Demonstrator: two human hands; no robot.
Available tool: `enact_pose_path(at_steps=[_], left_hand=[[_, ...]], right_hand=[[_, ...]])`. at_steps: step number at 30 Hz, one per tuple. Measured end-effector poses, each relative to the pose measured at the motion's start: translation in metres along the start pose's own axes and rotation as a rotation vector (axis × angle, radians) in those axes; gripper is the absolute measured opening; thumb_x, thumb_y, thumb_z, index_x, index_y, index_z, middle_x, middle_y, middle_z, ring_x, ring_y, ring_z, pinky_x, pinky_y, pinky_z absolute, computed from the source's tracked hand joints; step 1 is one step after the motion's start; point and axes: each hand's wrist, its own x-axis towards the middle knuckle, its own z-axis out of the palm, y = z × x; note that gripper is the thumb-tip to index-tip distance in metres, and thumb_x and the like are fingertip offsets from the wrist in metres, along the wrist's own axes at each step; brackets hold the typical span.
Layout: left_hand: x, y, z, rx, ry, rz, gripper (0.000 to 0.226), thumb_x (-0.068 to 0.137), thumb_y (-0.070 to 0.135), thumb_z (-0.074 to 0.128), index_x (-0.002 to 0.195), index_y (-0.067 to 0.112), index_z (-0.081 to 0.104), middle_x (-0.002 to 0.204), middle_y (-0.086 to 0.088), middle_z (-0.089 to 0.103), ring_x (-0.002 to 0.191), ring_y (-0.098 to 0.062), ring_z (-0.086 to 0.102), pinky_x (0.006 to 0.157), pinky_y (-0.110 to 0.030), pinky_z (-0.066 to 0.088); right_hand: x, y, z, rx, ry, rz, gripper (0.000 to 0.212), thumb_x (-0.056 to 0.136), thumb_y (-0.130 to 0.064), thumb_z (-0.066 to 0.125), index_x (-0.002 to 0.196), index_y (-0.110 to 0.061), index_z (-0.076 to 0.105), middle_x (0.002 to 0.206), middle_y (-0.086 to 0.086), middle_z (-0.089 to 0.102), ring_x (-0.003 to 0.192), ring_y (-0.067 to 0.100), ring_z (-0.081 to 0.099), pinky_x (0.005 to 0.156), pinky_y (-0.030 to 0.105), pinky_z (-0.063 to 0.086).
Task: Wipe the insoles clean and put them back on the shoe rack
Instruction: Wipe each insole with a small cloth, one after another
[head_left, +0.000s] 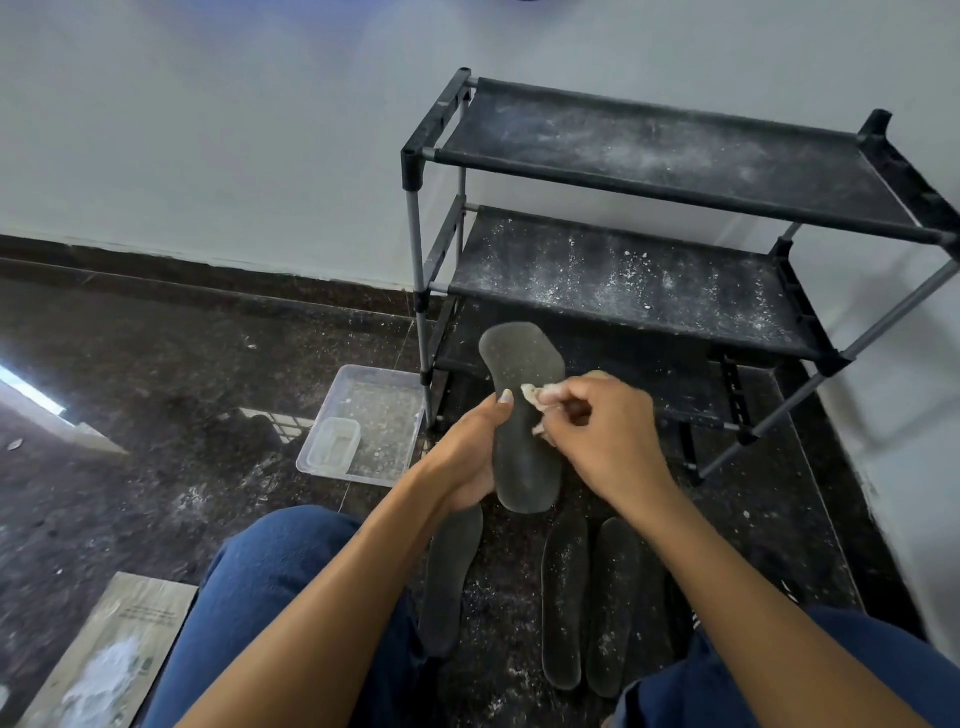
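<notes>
The left hand (470, 457) grips a dark insole (524, 415) from its left edge, holding it up in front of the dusty shoe rack (675, 218). The right hand (602, 431) pinches a pale cloth (537, 397) against the insole's middle. Three more insoles (563, 597) lie on the floor (156, 389) between the knees.

head cam: single wide-angle view | worn at head height, facing forward and down | close over the hands (524, 431) and knees (270, 571) | shoe rack (670, 218) just ahead, against the wall (208, 104) | frame edges bend, probably lens distortion
</notes>
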Motion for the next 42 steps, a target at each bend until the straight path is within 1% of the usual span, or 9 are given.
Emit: enact_pose_path(at_steps=[7, 11, 13, 17, 20, 27, 32, 37, 42], left_hand=[[-0.004, 0.009, -0.001, -0.110, 0.015, -0.098, 0.030, 0.102, 0.034, 0.033, 0.101, 0.011, 0.053, 0.063, -0.003, 0.064, 0.044, -0.010, 0.057, 0.042, -0.017, 0.046], [-0.005, 0.011, -0.002, -0.092, 0.026, -0.070, 0.040, 0.103, 0.035, 0.031, 0.131, 0.011, 0.046, 0.120, -0.016, 0.064, 0.101, -0.026, 0.064, 0.086, -0.041, 0.053], [-0.005, 0.013, -0.003, -0.064, 0.040, -0.040, 0.037, 0.104, 0.034, 0.029, 0.128, 0.013, 0.048, 0.123, -0.014, 0.062, 0.106, -0.027, 0.061, 0.092, -0.044, 0.049], [-0.006, 0.012, 0.000, -0.027, 0.030, -0.013, 0.034, 0.104, 0.030, 0.029, 0.124, 0.012, 0.049, 0.118, -0.013, 0.064, 0.098, -0.023, 0.064, 0.089, -0.040, 0.052], [-0.005, 0.006, 0.002, -0.046, 0.003, -0.051, 0.035, 0.105, 0.028, 0.029, 0.117, 0.008, 0.054, 0.104, -0.012, 0.069, 0.084, -0.018, 0.068, 0.076, -0.031, 0.057], [-0.004, 0.009, 0.000, -0.118, 0.038, -0.114, 0.034, 0.103, 0.035, 0.031, 0.097, 0.008, 0.051, 0.057, -0.003, 0.062, 0.039, -0.010, 0.055, 0.037, -0.018, 0.044], [-0.006, 0.013, -0.002, -0.102, 0.072, -0.059, 0.040, 0.104, 0.036, 0.029, 0.126, 0.011, 0.050, 0.116, -0.013, 0.066, 0.097, -0.024, 0.066, 0.075, -0.038, 0.055], [-0.009, 0.014, 0.001, -0.079, 0.066, -0.061, 0.045, 0.103, 0.037, 0.029, 0.129, 0.006, 0.050, 0.122, -0.017, 0.064, 0.102, -0.025, 0.065, 0.085, -0.038, 0.055], [-0.011, 0.014, 0.004, -0.054, 0.010, -0.118, 0.051, 0.102, 0.039, 0.029, 0.128, 0.003, 0.053, 0.119, -0.015, 0.066, 0.102, -0.026, 0.065, 0.092, -0.039, 0.050]], right_hand=[[-0.022, -0.008, 0.028, -0.098, -0.366, -0.095, 0.011, 0.084, -0.022, 0.067, 0.083, -0.013, 0.074, 0.090, 0.000, 0.069, 0.079, 0.016, 0.066, 0.076, 0.030, 0.055], [-0.029, -0.008, 0.022, -0.306, -0.625, 0.035, 0.020, 0.080, -0.031, 0.071, 0.077, -0.011, 0.073, 0.077, 0.006, 0.071, 0.074, 0.018, 0.068, 0.073, 0.029, 0.056], [-0.026, -0.005, 0.011, -0.394, -0.689, 0.109, 0.020, 0.078, -0.033, 0.074, 0.079, -0.012, 0.073, 0.081, 0.004, 0.072, 0.075, 0.015, 0.069, 0.072, 0.029, 0.057], [-0.010, -0.004, -0.015, -0.174, -0.393, 0.145, 0.009, 0.079, -0.024, 0.073, 0.072, -0.020, 0.071, 0.063, -0.003, 0.070, 0.056, 0.004, 0.066, 0.060, 0.019, 0.055], [-0.001, -0.005, -0.011, 0.014, -0.124, 0.015, 0.009, 0.078, -0.010, 0.069, 0.084, -0.014, 0.074, 0.083, -0.002, 0.069, 0.071, 0.009, 0.067, 0.074, 0.027, 0.057], [-0.022, -0.010, 0.026, -0.126, -0.359, -0.061, 0.016, 0.086, -0.026, 0.064, 0.086, -0.013, 0.074, 0.088, 0.004, 0.070, 0.075, 0.015, 0.065, 0.072, 0.029, 0.055], [-0.023, -0.008, 0.007, -0.302, -0.692, 0.148, 0.018, 0.082, -0.034, 0.070, 0.078, -0.017, 0.072, 0.075, 0.001, 0.072, 0.065, 0.009, 0.068, 0.066, 0.023, 0.056], [-0.001, -0.001, -0.023, 0.078, -0.313, 0.260, 0.007, 0.071, -0.022, 0.078, 0.069, -0.017, 0.073, 0.061, -0.005, 0.069, 0.055, -0.002, 0.063, 0.054, 0.013, 0.050], [0.007, -0.002, -0.016, 0.421, -0.527, 0.482, 0.010, 0.075, 0.002, 0.069, 0.082, -0.004, 0.073, 0.076, 0.011, 0.071, 0.067, 0.013, 0.067, 0.062, 0.025, 0.056]])
